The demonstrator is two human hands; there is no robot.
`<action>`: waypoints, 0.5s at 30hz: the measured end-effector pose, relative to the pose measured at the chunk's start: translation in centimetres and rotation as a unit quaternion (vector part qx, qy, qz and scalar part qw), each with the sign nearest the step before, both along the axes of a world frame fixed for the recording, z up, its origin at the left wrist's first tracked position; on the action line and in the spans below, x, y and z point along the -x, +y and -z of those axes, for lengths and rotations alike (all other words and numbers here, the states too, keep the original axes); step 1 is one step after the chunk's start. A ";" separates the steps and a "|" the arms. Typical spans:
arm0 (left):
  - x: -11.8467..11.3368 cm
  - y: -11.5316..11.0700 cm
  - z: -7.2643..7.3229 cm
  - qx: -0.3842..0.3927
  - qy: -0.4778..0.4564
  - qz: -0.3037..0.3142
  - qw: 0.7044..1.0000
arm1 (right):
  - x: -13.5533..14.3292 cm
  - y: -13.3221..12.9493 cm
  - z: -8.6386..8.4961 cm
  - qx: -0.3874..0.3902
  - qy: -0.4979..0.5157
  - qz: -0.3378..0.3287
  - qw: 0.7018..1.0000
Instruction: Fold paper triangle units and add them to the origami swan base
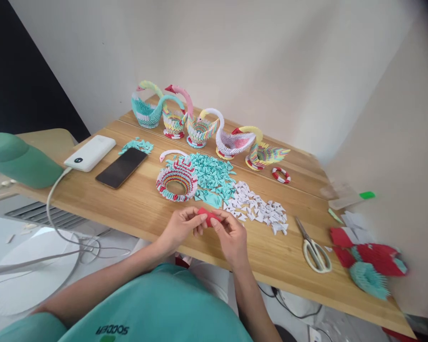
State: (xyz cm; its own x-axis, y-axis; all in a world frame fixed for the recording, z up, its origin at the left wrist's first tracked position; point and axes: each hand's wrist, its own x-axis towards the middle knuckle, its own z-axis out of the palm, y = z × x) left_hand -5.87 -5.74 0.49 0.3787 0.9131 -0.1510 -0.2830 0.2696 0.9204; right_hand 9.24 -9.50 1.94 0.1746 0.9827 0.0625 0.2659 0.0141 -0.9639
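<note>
Both hands meet over the front edge of the table, pinching one small piece of red paper [207, 217] between them. My left hand [183, 225] grips its left side with thumb and fingers, and my right hand [231, 232] has its right side. Just beyond them stands a round folded-paper basket [176, 180] in white, red and teal with a pale swan neck [173, 153]. Behind the hands are a pile of teal folded paper pieces [214, 173] and, to the right, a pile of white folded pieces [258, 206].
Several finished paper swans [231, 142] line the back. A red-and-white ring [281, 175], scissors [316, 251] and red paper sheets [378, 259] lie right. On the left are a black phone [121, 167], a white power bank [92, 152] with a cable [49, 204], and a green object [24, 159].
</note>
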 end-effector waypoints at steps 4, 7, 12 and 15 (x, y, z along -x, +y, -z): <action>0.2 0.0 0.1 -0.010 0.017 -0.022 1.000 | 0.0 0.2 -0.2 0.025 0.016 -0.031 0.999; 0.3 0.2 0.4 -0.027 0.047 -0.027 0.998 | 0.0 0.3 -0.3 0.038 0.015 -0.062 0.997; 0.5 0.2 0.4 -0.034 0.051 -0.022 0.998 | 0.1 0.3 -0.6 0.024 -0.009 -0.064 0.998; 0.5 0.0 0.1 -0.011 -0.003 -0.016 1.000 | 0.3 0.2 -1.0 0.008 -0.015 -0.072 0.997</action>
State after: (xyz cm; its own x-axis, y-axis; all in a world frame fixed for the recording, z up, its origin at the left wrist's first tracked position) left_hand -6.36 -5.77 0.44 0.3495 0.9279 -0.1294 -0.2960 0.2405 0.9244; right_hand 8.94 -9.29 2.91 0.0307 0.9983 0.0488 0.2902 0.0378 -0.9562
